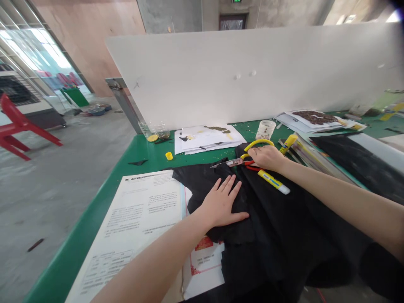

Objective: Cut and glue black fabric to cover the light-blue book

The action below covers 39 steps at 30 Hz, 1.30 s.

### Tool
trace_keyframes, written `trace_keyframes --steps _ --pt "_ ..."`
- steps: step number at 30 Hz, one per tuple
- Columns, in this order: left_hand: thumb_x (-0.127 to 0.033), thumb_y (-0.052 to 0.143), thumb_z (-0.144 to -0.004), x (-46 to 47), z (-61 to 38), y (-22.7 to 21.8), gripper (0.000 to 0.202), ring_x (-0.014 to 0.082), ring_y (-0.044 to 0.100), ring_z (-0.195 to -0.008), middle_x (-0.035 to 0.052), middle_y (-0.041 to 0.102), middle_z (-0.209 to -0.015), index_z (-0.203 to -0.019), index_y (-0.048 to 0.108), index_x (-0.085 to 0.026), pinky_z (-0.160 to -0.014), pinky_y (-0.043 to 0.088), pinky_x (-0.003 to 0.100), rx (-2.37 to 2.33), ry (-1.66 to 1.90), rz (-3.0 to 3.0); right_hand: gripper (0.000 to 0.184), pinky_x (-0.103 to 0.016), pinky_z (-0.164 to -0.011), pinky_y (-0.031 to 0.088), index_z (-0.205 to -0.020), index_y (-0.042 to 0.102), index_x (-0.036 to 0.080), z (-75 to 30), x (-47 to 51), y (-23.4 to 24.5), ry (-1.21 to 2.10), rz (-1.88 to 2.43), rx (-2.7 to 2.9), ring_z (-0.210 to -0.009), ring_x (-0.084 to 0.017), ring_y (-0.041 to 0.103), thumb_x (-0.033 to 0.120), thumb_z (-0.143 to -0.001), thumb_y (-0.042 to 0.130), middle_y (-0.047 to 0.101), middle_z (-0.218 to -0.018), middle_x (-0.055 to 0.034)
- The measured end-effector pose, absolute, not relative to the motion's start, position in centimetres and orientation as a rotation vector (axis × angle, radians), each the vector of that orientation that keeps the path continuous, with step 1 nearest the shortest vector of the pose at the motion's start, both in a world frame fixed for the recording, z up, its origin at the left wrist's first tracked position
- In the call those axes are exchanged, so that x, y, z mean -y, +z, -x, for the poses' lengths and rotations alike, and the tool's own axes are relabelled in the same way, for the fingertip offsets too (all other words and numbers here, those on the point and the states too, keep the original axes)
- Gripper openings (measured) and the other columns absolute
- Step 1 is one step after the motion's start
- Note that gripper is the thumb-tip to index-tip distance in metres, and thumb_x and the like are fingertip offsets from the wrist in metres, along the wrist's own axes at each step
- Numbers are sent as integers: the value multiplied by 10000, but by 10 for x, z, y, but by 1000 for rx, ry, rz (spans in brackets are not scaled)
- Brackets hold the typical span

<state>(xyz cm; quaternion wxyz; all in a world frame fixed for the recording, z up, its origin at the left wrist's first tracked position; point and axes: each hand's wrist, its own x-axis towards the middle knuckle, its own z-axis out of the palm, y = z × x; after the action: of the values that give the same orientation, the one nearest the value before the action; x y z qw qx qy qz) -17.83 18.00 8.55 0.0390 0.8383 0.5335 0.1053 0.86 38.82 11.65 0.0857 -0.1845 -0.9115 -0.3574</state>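
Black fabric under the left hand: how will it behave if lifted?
Likely floppy: the black fabric lies in soft folds. Probably light for its size, since its ragged edges look thin. The glue stick lying on it would likely slide or roll as it rises.

Over the link I'm seeing a red plastic chair (19, 122) standing on the grey concrete floor (94, 155) at far left; a green container (77, 97) is sitting farther back; a white partition board (202, 80) is rising along the back of the green tabletop (151, 152); in front of it a clear plastic cup (265, 129) is standing between two stacks of paper, the left stack (202, 139) carrying olive-brown crumbs (217, 128), the right stack (296, 122) carrying a dark brown crumbly mass (315, 117); above, a green EXIT sign (236, 1) is glowing.
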Motion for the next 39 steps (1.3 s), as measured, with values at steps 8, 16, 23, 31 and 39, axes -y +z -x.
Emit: trace_keyframes --steps 8,16,23,31,39 --pt "-757 239 -791 -180 178 87 898 271 76 -1404 116 112 -1529 -1457 143 -162 -1125 123 458 -1625 308 -2555 264 -286 -566 275 -921 604 75 -11 -386 117 -1027 551 2716 -700 -210 570 179 -875 366 646 -784 -133" --pt "-744 254 -800 -180 179 87 879 267 72 -1405 105 120 -1530 -1457 143 -171 -1126 128 457 -1637 297 -2573 286 -315 -628 320 -936 574 48 -6 -377 121 -969 639 2723 -846 -280 516 261 -841 410 601 -870 -190" --pt "-742 266 -799 -179 179 88 871 255 84 -1404 107 142 -1526 -1456 151 -181 -1128 134 444 -1613 321 -2575 469 -331 -659 350 -980 554 41 2 -373 125 -983 643 2736 -896 -301 498 473 -827 455 582 -911 -194" --pt "-745 278 -792 -180 179 87 878 266 93 -1402 118 131 -1526 -1453 160 -180 -1122 152 455 -1619 304 -2582 355 -311 -611 315 -976 567 47 18 -368 129 -1001 542 2744 -887 -298 510 349 -859 423 601 -920 -199" --pt "-732 287 -801 -180 179 86 854 260 83 -1403 109 135 -1527 -1452 172 -191 -1130 132 443 -1599 349 -2565 282 -304 -656 316 -1005 594 64 11 -380 122 -1027 403 2742 -748 -213 567 211 -893 381 657 -801 -125"
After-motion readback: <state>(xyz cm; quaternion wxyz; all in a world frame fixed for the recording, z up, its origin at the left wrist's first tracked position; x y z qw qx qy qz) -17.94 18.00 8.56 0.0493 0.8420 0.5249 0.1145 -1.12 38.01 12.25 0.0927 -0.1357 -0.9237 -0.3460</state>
